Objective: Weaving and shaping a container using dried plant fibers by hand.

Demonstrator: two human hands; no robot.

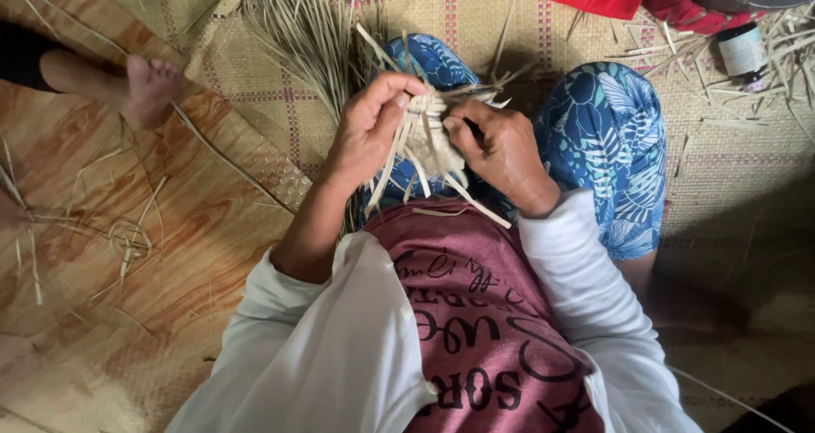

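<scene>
Gripping woven straw piece w/ both: left hand & right hand fingers curled, pinching strips.

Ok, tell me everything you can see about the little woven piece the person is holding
The woven piece is small, pale tan, made of flat dried leaf-like strips interlaced at its centre. Loose strip ends stick out on all sides, some hanging toward the lap. It is held above the blue patterned trousers, over a woven mat. The left hand grips its left edge, thumb on top; the right hand pinches its right side.
</scene>
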